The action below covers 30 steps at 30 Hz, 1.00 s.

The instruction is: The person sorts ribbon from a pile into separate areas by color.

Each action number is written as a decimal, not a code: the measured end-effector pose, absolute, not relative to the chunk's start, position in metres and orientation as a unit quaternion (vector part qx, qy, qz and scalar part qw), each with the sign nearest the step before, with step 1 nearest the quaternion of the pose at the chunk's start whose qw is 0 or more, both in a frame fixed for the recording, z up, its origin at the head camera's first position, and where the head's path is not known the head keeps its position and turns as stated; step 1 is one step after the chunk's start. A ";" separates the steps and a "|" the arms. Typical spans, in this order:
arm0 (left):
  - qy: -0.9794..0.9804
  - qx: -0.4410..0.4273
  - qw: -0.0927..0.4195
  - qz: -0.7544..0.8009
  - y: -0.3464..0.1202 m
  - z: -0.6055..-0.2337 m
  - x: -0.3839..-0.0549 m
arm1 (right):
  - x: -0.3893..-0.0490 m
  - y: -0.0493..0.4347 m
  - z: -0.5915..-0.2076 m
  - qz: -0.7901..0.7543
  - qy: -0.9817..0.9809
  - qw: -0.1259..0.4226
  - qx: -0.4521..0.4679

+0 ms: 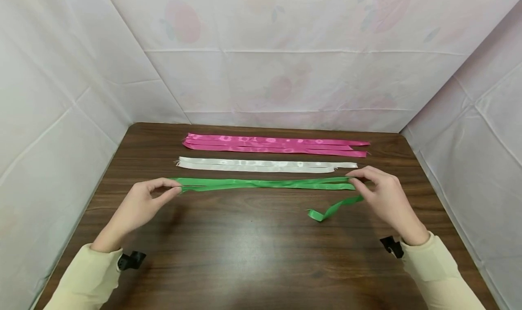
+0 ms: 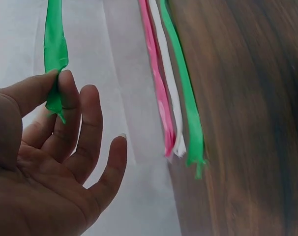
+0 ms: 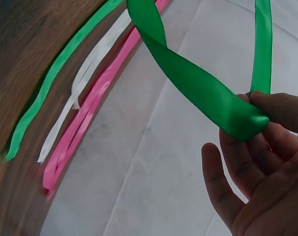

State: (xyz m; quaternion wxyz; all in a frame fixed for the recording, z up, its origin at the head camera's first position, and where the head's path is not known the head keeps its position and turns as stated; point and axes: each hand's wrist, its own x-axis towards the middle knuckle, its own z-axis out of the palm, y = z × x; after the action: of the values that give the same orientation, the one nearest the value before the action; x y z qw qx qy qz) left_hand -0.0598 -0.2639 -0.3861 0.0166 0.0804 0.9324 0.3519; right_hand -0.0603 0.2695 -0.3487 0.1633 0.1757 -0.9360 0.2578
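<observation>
A green ribbon is stretched lengthwise between the two hands. My left hand pinches its frayed left end between thumb and index finger, the other fingers loosely spread. My right hand pinches the ribbon farther along, where it folds over thumb and fingertips. Past that grip, a twisted tail dangles toward the front, its tip curled. Another green ribbon lies straight on the table; in the head view the held one overlaps it.
Behind the green ribbons, white ribbons lie side by side on the dark wooden table. Farther back are several pink ribbons, parallel to them. White fabric with faded fruit prints hangs behind the table and along both sides.
</observation>
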 end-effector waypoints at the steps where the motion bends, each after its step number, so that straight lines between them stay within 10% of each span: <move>1: 0.933 0.076 0.019 0.350 -0.266 -0.387 -0.061 | -0.061 0.271 -0.349 0.257 -0.937 0.162 0.173; 30: 0.950 -0.023 0.052 0.307 -0.313 -0.425 -0.086 | -0.071 0.346 -0.385 0.226 -0.974 0.007 0.031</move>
State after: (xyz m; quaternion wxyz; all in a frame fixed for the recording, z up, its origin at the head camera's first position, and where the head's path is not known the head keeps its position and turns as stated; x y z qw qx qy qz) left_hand -0.0856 -0.3126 -0.4246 0.0524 -0.0227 0.9500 0.3069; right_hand -0.0709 0.3459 -0.3851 0.0073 0.0312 -0.9735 0.2262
